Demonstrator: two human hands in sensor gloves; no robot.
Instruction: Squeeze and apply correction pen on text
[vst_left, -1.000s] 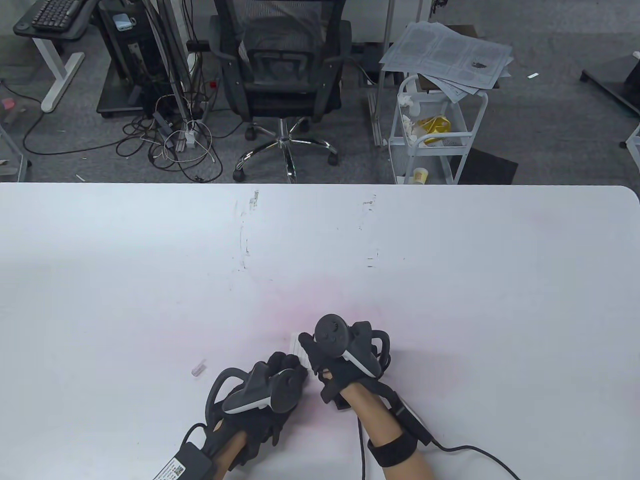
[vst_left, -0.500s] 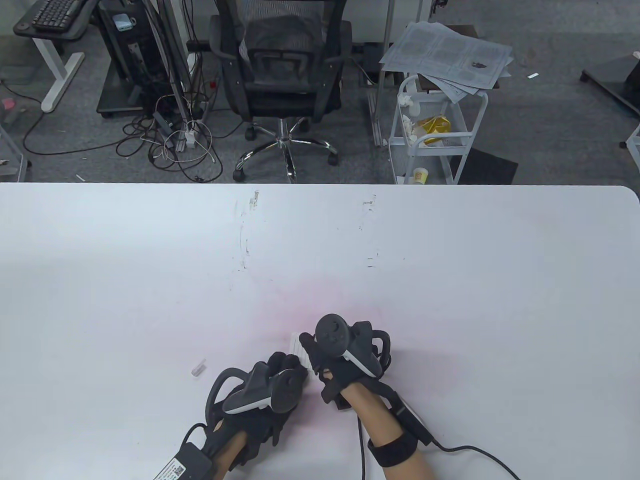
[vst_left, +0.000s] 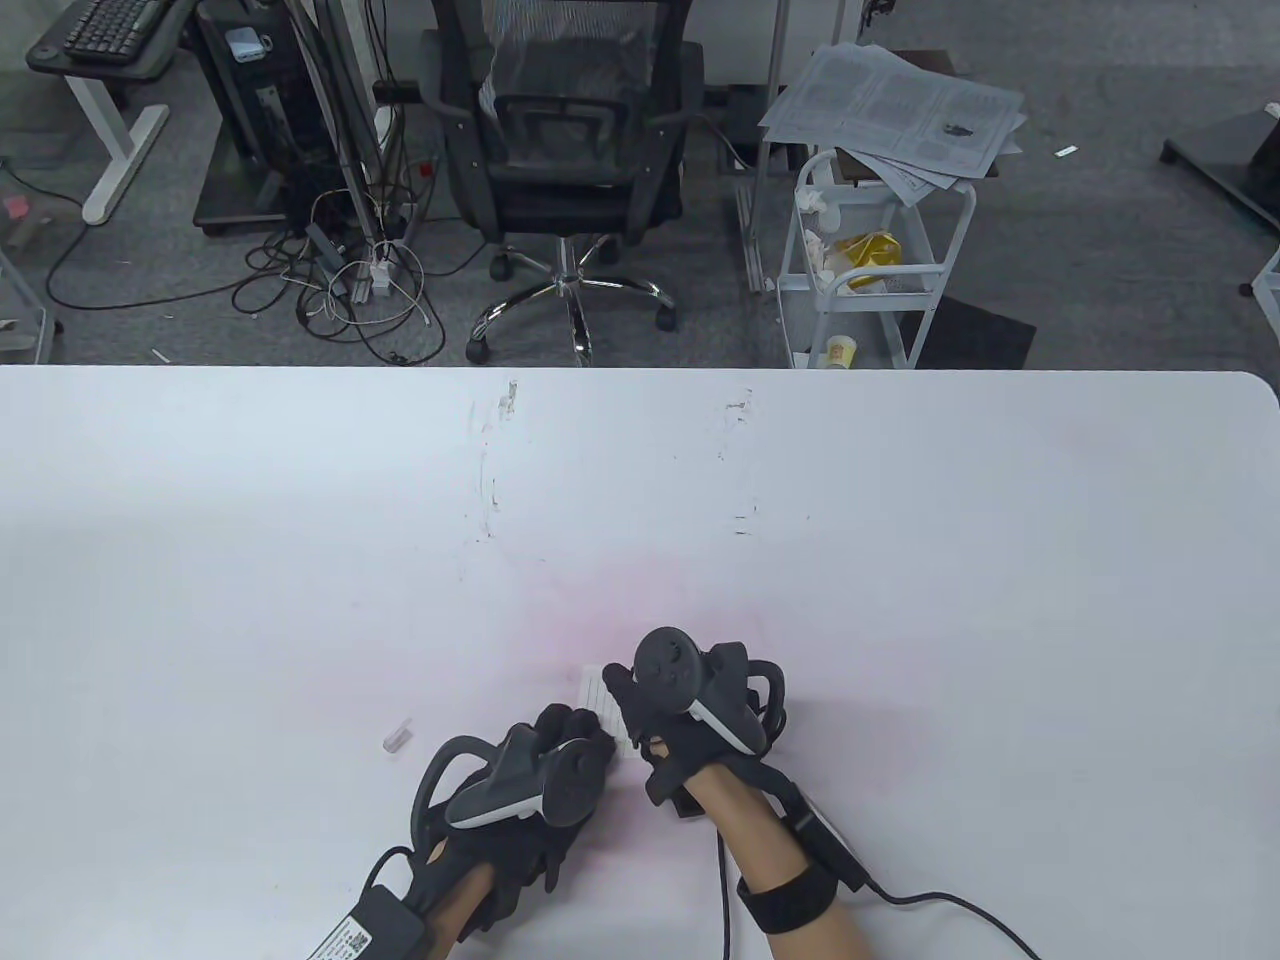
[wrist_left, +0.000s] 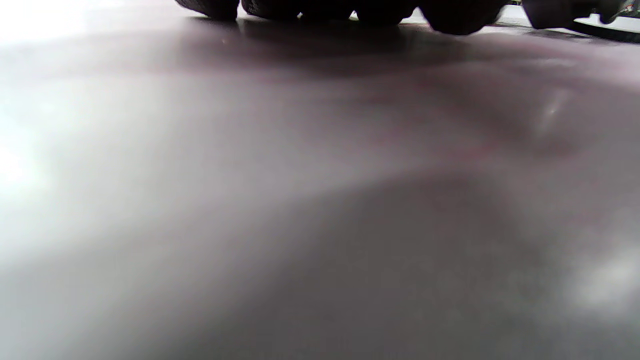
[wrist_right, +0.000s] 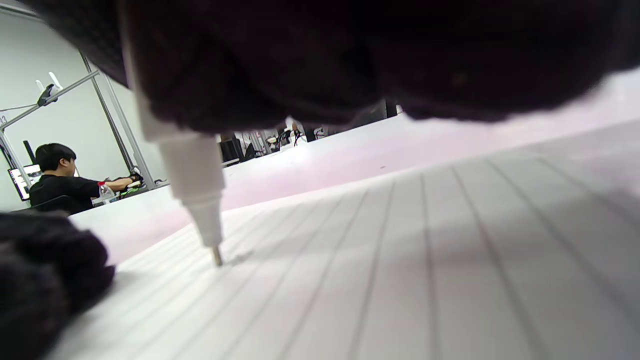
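Near the table's (vst_left: 900, 560) front edge, the left hand (vst_left: 560, 765) is resting palm down, its fingertips (vst_left: 575, 722) pressing on the near left edge of a small lined paper (vst_left: 597, 697). Just to its right, the right hand (vst_left: 670, 715) is gripping a white correction pen (wrist_right: 192, 172) in a closed fist; the pen is tilting slightly, with its metal tip touching the ruled sheet. The paper is lying flat between and under the two hands. Left of the hands, a small clear cap (vst_left: 397, 737) is lying alone. Beyond the table's far edge, an office chair (vst_left: 565, 150) and a white cart (vst_left: 870, 270) are standing on the floor.
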